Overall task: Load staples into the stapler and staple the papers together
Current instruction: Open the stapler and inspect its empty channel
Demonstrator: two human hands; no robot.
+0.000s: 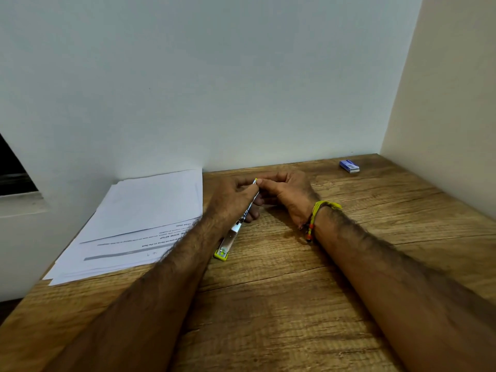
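A yellow-green stapler [231, 238] with a shiny metal channel lies slanted on the wooden desk, its near end by my left forearm. My left hand [230, 197] grips its far part, fingers curled round it. At the stapler's far tip, my right hand [285, 191] pinches with thumb and forefinger; what it pinches is too small to tell. A stack of white papers [139, 218] lies to the left, against the wall. A small blue staple box [349, 166] sits at the back right corner.
The wooden desk [281, 291] is bounded by a white wall behind and a beige wall on the right. A dark window opening [12, 170] shows at the far left. Yellow thread bands circle my right wrist [319, 210].
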